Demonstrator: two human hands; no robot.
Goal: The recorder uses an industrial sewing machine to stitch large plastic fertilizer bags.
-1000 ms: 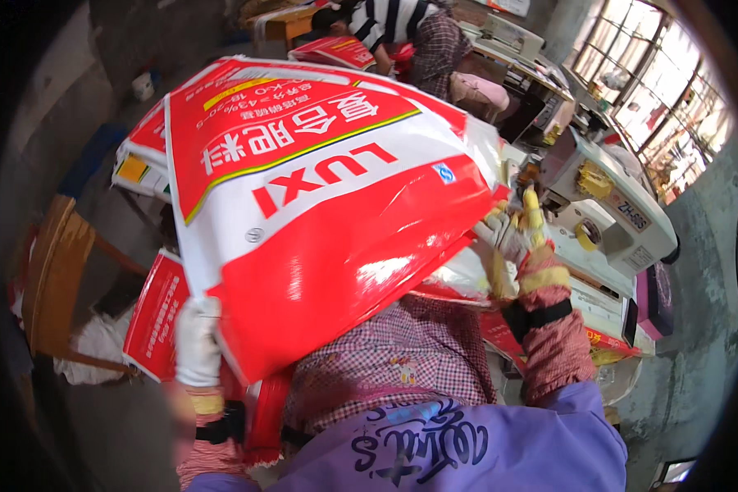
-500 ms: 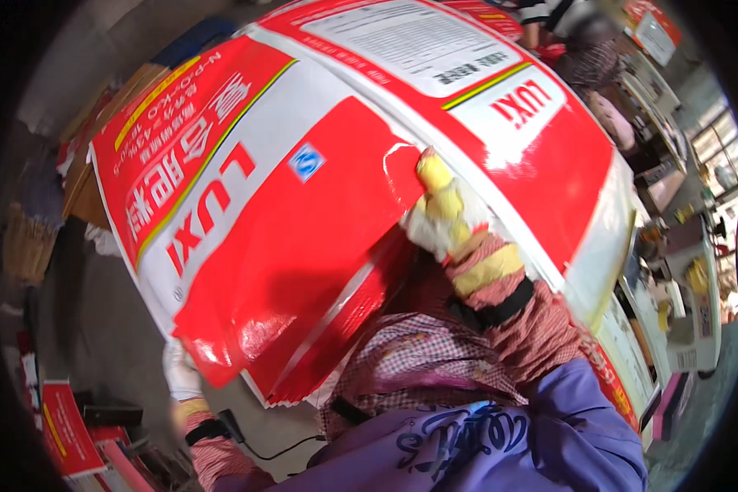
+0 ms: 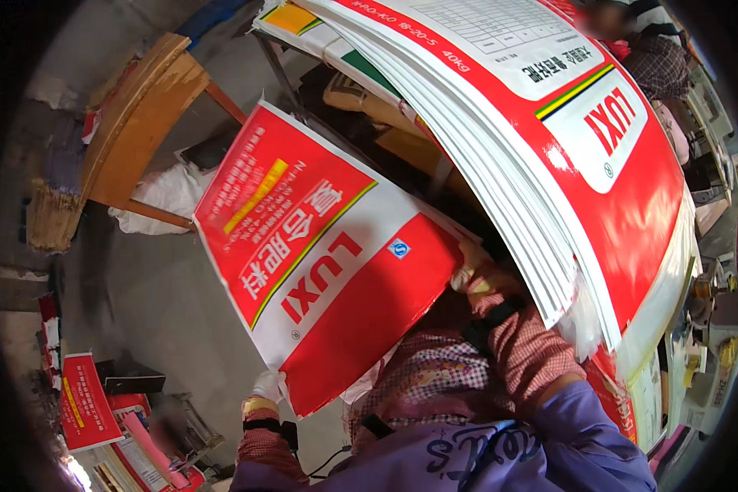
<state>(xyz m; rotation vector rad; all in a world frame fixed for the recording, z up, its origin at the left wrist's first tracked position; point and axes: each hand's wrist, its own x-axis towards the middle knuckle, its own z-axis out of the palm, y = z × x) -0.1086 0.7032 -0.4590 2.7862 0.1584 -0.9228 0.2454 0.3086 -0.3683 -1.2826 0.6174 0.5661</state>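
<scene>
A red-and-white printed fertiliser sack (image 3: pixel 369 316) hangs tilted in front of me, held by its near edge at two corners. My left hand (image 3: pixel 268 387), in a whitish glove, is closed on its near left corner. At the right corner my right hand (image 3: pixel 469 264) is closed on the edge; its fingers are partly hidden by shadow and the sack. To the right, a thick stack of similar flat sacks (image 3: pixel 541 205) lies with its layered edges toward me, apart from the sack I hold.
A wooden chair or bench back (image 3: pixel 143 131) stands at the far left beside a white crumpled bag (image 3: pixel 168 197). Other red printed sacks (image 3: pixel 90 402) lie at lower left. Another person (image 3: pixel 664 66) is at far right, near cluttered benches. A black cable (image 3: pixel 328 461) runs near my waist.
The sack has come off the top of the stack and moved left and down toward me. Both hands have moved with it, and the stack's layered side edges now show.
</scene>
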